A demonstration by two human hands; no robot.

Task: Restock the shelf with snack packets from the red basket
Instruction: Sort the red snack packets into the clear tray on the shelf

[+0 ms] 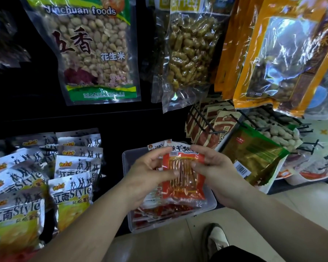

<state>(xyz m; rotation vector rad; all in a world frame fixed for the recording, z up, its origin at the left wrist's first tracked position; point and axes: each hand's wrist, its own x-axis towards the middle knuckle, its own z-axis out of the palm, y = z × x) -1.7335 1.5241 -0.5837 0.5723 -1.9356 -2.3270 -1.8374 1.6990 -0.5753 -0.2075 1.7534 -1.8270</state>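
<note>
While a small stack of red snack packets (184, 178) is held over the clear tray (209, 204) near the centre of the view, it is gripped from both sides. The left hand (150, 173) is curled round its edge at nine o'clock, thumb on the front face, and the right hand (216, 173) pinches the edge at three o'clock, thumb likewise on the front. More red packets are seen lying in the tray beneath, and the red basket is not in view. The step in hand is judged to be squaring the stack before it is set into the tray. This is best done with the printed faces turned one way and the edges aligned, the stack then being lowered flat onto the packets below rather than dropped, since the slick film is likely to slide. Care is needed at one o'clock, where a green-and-gold packet (254, 154) leans beside the tray, and at nine o'clock, where silver-and-yellow packets (72, 191) are ranked; neither should be knocked.
</note>
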